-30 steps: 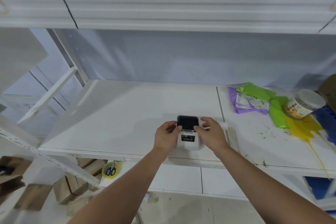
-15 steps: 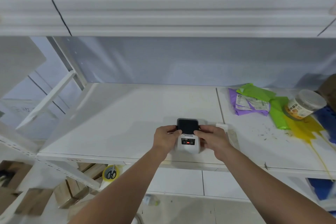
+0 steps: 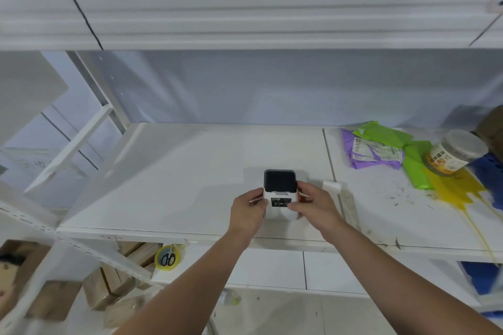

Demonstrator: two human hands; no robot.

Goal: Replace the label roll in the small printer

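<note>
A small white printer (image 3: 279, 193) with a dark lid on top stands on the white shelf (image 3: 174, 177), near its front edge. My left hand (image 3: 249, 208) grips the printer's left side. My right hand (image 3: 313, 202) holds its right side, with the thumb across the small dark panel on its front. A white label roll (image 3: 331, 186) lies on the shelf just right of the printer, behind my right hand. The inside of the printer is hidden.
At the back right lie purple and green mailer bags (image 3: 381, 149), a tipped plastic jar (image 3: 454, 155) and a yellow spill (image 3: 460, 193) running to the front edge. An upper shelf (image 3: 245, 8) hangs overhead. Below left are a tape roll with scissors (image 3: 167, 257) and cardboard boxes (image 3: 117, 283).
My right thumb has moved over the printer's front panel, and its red light no longer shows. Both hands stay on the printer; the view has tilted slightly.
</note>
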